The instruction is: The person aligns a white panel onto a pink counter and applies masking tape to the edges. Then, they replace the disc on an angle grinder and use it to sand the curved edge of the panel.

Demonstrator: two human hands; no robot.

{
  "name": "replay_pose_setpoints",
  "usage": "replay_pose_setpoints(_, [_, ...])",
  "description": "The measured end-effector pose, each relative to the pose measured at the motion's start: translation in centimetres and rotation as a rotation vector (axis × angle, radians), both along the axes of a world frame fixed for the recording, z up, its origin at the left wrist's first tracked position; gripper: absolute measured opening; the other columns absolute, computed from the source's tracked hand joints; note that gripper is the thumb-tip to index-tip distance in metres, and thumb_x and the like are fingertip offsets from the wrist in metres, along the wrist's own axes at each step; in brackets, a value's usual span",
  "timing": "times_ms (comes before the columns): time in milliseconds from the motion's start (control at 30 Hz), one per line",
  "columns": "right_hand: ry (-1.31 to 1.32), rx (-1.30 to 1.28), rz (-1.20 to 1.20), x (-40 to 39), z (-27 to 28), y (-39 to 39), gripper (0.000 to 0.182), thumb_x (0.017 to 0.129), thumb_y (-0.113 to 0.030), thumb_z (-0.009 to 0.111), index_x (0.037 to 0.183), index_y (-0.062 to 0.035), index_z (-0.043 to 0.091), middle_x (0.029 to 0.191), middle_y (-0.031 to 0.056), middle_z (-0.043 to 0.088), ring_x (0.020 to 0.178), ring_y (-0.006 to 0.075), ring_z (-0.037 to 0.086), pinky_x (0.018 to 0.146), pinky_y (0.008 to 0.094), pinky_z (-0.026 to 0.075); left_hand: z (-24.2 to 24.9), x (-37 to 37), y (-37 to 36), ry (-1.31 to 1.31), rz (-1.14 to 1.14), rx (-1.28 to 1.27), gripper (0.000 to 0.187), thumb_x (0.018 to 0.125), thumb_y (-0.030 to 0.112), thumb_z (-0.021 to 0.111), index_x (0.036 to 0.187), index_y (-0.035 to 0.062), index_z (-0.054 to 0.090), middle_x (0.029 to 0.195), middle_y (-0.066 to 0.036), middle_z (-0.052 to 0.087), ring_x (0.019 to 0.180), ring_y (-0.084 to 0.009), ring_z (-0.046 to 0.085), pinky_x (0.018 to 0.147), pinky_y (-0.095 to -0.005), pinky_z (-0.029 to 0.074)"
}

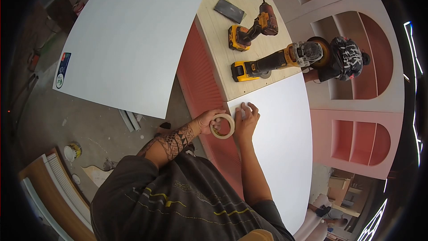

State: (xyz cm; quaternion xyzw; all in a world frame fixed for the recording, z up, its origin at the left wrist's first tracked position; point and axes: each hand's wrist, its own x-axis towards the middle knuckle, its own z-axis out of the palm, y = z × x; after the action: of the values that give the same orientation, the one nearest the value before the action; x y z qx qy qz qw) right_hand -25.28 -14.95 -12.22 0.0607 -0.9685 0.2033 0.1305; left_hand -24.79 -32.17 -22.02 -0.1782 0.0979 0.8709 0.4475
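Observation:
My left hand (209,121) is closed round a roll of masking tape (228,127), which hangs upright beside the panel edge. My right hand (246,120) rests at the near corner of a white panel (281,151), its fingers bent over the surface by the edge. A short pale strip by those fingers is hard to make out. Just beyond, a wooden top (232,76) bears a yellow and black angle grinder (267,62), a cordless driver (254,27) and a dark flat pad (229,10). Pink fluted siding (200,71) drops below the edge.
Another large white board (125,40) with a sticker stands to the left. A co-worker (347,60) is beyond the grinder, near arched shelves (356,143). Another person (332,216) is at lower right. A bucket (71,151) and metal strips (129,120) are on the floor.

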Motion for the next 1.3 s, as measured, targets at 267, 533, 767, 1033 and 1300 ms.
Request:
replay_pose_setpoints(267, [-0.085,-0.246,-0.253,-3.3,-1.1,1.8,0.023,0.09,-0.025,0.085,0.094,-0.0042,0.076,0.113,0.0206,0.064,0.106,0.0394,0.061,0.094,0.0487,0.05,0.4,-0.5,0.3,0.027,-0.006,0.009,0.023,0.111,0.032,0.059,0.097,0.0152,0.068,0.059,0.011,0.047,0.046,-0.0032,0.038,0.055,-0.0249,0.038])
replay_pose_setpoints(533, [-0.147,-0.178,-0.398,-3.5,-1.9,2.8,0.039,0.089,-0.042,0.086,0.095,-0.0053,0.075,0.109,0.0214,0.066,0.106,0.0405,0.062,0.094,0.0511,0.051,-1.8,-0.7,1.0,-0.032,-0.003,0.164,0.019,0.112,0.03,0.058,0.103,0.0164,0.068,0.066,0.011,0.052,0.047,-0.0011,0.04,0.056,-0.0239,0.039])
replay_pose_setpoints(767, [-0.188,-0.068,-0.476,-3.0,-0.8,1.7,0.046,0.088,-0.051,0.084,0.094,-0.0059,0.073,0.11,0.02,0.066,0.104,0.0409,0.063,0.092,0.0533,0.051,-1.5,-0.9,0.9,-0.033,0.026,0.181,0.016,0.111,0.029,0.061,0.101,0.0184,0.067,0.065,0.01,0.053,0.047,-0.0016,0.041,0.056,-0.0248,0.04])
replay_pose_setpoints(1033, [-0.215,-0.032,-0.549,-3.1,-1.1,1.1,0.058,0.083,-0.06,0.086,0.103,-0.0074,0.071,0.114,0.018,0.063,0.111,0.0382,0.059,0.096,0.0536,0.047,-2.6,-1.7,0.8,-0.059,0.006,0.237,0.018,0.112,0.031,0.057,0.101,0.0183,0.066,0.064,0.01,0.051,0.046,-0.0027,0.04,0.056,-0.0255,0.038])
replay_pose_setpoints(1300, [-0.29,-0.007,-0.471,-2.3,0.4,-0.1,0.085,0.068,-0.066,0.094,0.119,-0.0059,0.065,0.124,0.018,0.057,0.118,0.038,0.053,0.1,0.0537,0.042,-1.7,-1.9,0.3,-0.046,0.0,0.238,0.028,0.112,0.03,0.045,0.095,0.0158,0.063,0.061,0.011,0.048,0.044,-0.0025,0.039,0.053,-0.0233,0.037])
